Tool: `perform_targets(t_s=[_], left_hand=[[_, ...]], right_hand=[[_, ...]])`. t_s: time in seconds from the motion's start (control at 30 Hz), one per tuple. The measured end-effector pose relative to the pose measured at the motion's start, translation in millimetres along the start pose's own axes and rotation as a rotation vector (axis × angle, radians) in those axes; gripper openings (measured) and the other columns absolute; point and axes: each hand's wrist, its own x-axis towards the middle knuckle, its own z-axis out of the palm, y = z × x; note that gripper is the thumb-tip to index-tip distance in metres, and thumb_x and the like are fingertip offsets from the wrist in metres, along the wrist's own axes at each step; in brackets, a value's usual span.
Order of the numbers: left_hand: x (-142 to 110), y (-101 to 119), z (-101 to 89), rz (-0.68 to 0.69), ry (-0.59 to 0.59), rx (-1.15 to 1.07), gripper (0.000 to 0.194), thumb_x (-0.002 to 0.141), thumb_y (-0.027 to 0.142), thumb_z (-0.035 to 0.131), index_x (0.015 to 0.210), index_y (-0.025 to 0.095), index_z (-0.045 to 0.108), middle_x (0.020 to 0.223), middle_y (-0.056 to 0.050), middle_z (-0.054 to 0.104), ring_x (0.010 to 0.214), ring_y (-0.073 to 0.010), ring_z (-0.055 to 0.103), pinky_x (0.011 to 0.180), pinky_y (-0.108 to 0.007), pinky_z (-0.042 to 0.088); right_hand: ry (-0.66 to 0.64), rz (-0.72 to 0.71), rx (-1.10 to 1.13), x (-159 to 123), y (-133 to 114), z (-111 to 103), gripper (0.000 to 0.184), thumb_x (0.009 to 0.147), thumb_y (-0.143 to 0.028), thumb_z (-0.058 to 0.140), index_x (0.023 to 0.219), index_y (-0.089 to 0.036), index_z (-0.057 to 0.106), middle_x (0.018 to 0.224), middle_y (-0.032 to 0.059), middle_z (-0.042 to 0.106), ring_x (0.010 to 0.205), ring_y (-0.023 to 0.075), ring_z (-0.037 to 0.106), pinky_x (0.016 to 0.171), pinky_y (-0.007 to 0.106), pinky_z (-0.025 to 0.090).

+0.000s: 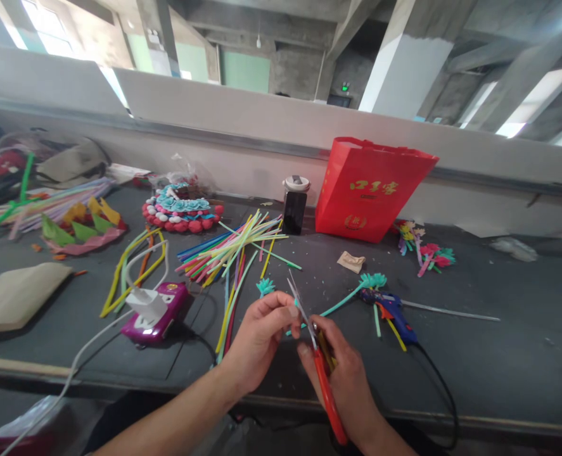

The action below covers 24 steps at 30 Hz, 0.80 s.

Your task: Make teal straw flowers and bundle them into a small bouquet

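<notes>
My right hand (344,370) is closed around a pair of scissors (325,392) with a red handle. Their blades point up and to the left, slightly apart, beside the fingertips of my left hand (261,339). Those left fingertips pinch a small teal piece of straw (296,303), mostly hidden by the fingers and blades. Just behind the left hand shows a teal straw flower (265,287); whether it connects to the hand is unclear. Another teal flower (373,280) on a long teal stem (341,300) lies farther right, its stem running toward the scissors.
A blue glue gun (397,316) with a cable lies right. Behind are a pile of coloured straws (233,247), a bottle (295,206) and a red bag (373,190). At left sit a purple power socket (166,316), a paper crown (83,231) and a beige pouch (21,294).
</notes>
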Motion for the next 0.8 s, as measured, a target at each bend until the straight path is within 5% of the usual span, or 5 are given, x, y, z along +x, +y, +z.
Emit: perform_targets(t_s=[0.8], left_hand=[[0.7,-2.0,-1.1,-0.012,-0.039,-0.027,0.009,0.073,0.02,0.073,0.07,0.016,0.065,0.061,0.002,0.059,0.058,-0.0089,0.051,0.063,-0.022,0.038]], right_hand=[[-0.049,0.009,0.025,-1.7,-4.3,-1.7,0.022,0.089,-0.03,0.058,0.11,-0.022,0.06,0.078,0.0,0.069,0.062,0.0128,0.063,0.058,0.019,0.052]])
